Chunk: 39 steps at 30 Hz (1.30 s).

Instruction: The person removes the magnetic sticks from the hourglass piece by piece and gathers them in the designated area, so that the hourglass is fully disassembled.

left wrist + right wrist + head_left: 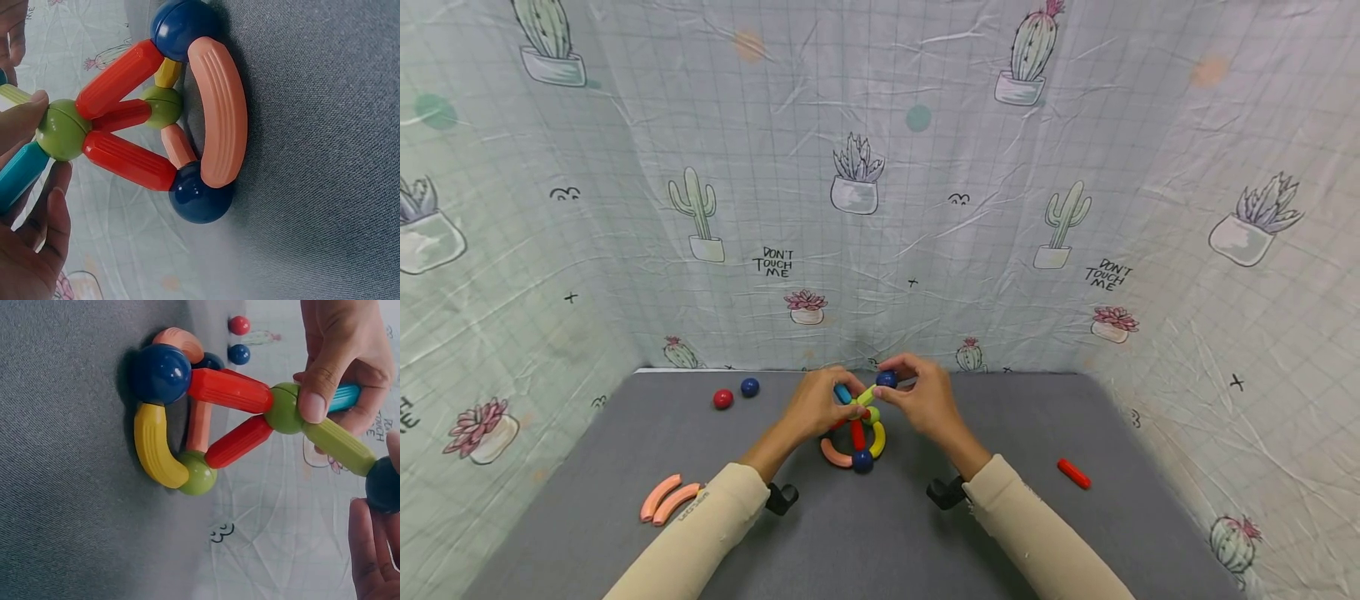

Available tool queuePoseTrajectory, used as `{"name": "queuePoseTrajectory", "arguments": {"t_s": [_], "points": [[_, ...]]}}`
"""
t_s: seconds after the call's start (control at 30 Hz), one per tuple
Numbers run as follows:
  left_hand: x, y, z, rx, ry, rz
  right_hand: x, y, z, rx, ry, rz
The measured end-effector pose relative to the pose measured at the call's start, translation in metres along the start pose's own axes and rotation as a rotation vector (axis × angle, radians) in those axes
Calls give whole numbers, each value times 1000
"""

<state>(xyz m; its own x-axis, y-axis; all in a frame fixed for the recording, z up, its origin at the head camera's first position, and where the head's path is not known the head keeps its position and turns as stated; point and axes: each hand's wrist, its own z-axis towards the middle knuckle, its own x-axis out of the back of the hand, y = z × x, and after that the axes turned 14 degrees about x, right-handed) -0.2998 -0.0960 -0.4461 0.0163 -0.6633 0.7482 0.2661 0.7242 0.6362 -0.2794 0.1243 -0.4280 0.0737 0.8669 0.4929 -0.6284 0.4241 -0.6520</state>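
Note:
A structure of magnetic sticks and balls stands on the grey table. Its base joins blue balls (201,192), a green ball (197,473), salmon curved sticks (224,119) and a yellow curved stick (152,444). Red sticks (231,390) rise from it to an upper green ball (64,129), which my left hand (818,403) pinches between thumb and fingers. From that ball extend a turquoise stick (345,398) and a lime stick (340,447). My right hand (928,400) pinches a dark blue ball (382,485) at the lime stick's far end.
To the left lie a red ball (723,399), a blue ball (749,387) and salmon curved sticks (660,497), partly behind the left sleeve. A loose red stick (1074,473) is at the right. Patterned cloth (880,250) hangs behind the table.

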Motion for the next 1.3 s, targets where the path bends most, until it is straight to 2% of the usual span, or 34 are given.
{"name": "queuePoseTrajectory", "arguments": {"t_s": [0.27, 0.37, 0.63, 0.7, 0.8, 0.9, 0.97, 1.1, 1.3], "points": [[-3, -3, -1, -21, 16, -25, -4, 7, -2, -89, 14, 68], [-3, -4, 0, -21, 13, -24, -7, 4, -1, -97, 23, 114], [8, 4, -2, -20, -49, -66, -12, 1, 0, -131, 14, 233], [13, 9, -2, -52, -26, -72, -13, 1, 0, -137, 18, 257], [19, 21, -2, -138, 53, -41, -13, 2, 0, -139, 34, 278], [23, 33, -1, -230, 140, 41, -13, 2, 2, -135, 48, 290], [25, 39, -2, -279, 173, 116, -12, 2, 2, -136, 47, 288], [25, 46, -1, -345, 179, 221, -12, 0, 3, -139, 23, 261], [21, 46, 1, -385, 176, 264, -14, -1, 2, -136, 10, 239]]}}
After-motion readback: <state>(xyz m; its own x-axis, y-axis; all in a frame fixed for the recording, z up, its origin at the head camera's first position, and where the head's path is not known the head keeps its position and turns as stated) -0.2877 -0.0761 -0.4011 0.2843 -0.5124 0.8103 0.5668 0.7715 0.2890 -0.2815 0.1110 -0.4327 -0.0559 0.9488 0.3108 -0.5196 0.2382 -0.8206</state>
